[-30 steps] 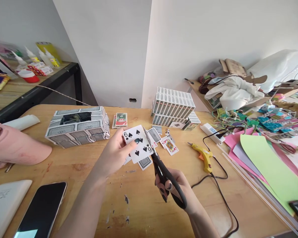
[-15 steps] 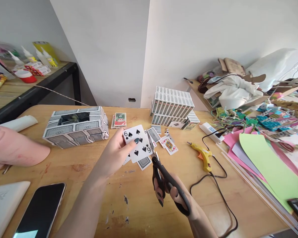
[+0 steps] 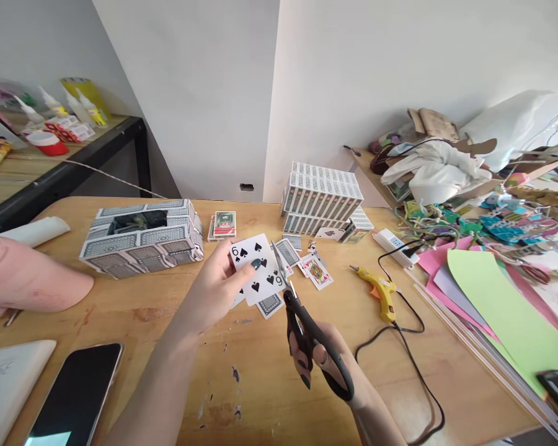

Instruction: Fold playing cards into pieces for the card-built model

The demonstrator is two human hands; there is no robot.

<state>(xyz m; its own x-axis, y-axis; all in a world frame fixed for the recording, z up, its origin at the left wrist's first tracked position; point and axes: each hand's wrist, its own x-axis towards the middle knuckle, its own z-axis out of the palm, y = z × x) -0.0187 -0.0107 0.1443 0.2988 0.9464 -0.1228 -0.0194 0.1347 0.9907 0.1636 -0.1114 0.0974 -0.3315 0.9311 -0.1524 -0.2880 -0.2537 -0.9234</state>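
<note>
I see a pink roll [image 3: 32,272] at the far left of the bench [image 3: 167,396], with a white flat thing [image 3: 13,378] and a black phone [image 3: 74,396] nearer the person. Next comes a long box [image 3: 142,244] with playing cards all over it, then two small card packs [image 3: 224,224], one partly on top of the other.

The left hand [image 3: 214,282] has its grip on the six of spades [image 3: 263,279], thumb on the front, held up over the bench. A face-down card [image 3: 270,305] peeks out under it. The black scissors [image 3: 318,337] point up at the card's right edge; I can't tell if they touch it. The right hand [image 3: 332,356] has its grip closed around their handles.

Behind the loose cards [image 3: 316,271] stands a big stack of card packs [image 3: 323,195]. Farther right lie a yellow glue gun [image 3: 384,294], a white power strip [image 3: 395,248] and bright paper [image 3: 502,303].
</note>
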